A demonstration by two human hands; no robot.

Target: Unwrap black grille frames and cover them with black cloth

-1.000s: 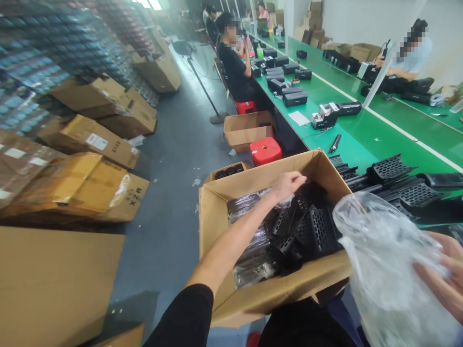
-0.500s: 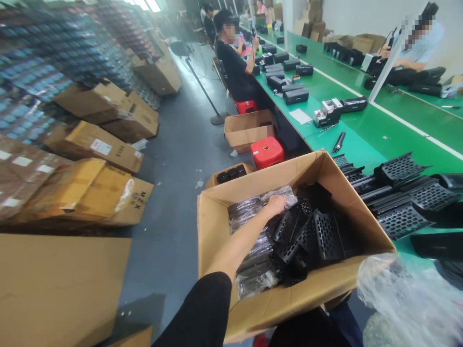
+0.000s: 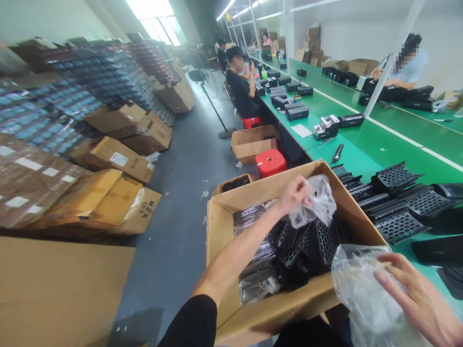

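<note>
My left hand is closed on a crumpled clear plastic bag, held above the open cardboard box. Inside the box, loose black perforated covers lie jumbled on the right. Plastic-wrapped pieces are stacked along its left side. At the lower right, my right hand has its fingers apart beside a bunch of clear plastic bags. Whether its fingertips touch that plastic is hard to tell.
Black perforated covers are piled on the green bench to the right of the box. A red stool and another open carton stand beyond it. Co-workers sit along the bench. Cartons line the left floor.
My left hand has risen from inside the box and moved right, carrying the plastic bag. My right hand has come into view at the lower right. The camera has tilted up.
</note>
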